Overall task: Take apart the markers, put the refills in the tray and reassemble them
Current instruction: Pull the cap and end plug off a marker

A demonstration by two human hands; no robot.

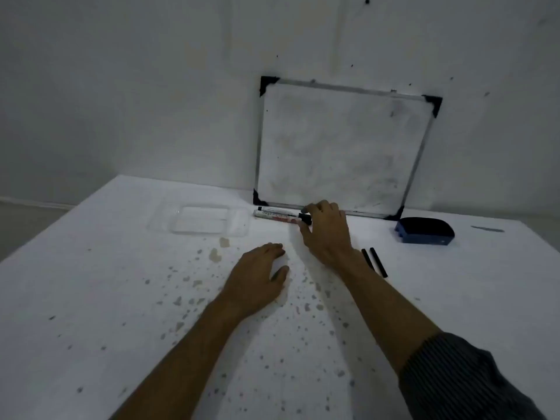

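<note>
Lying empty at left, clear tray (198, 221); left hand (257, 280) flat on table (91, 298), fingers loose, holding nothing; two markers (277, 215) side by side, right hand (325, 228) fingers curled around their black ends; two black refills (374, 262) loose, not yet trayed

A white, speckled worktop (121, 298). On it lie a clear tray (200, 221), two markers (278, 215), two black refills (374, 262) and an eraser (424, 231).
</note>
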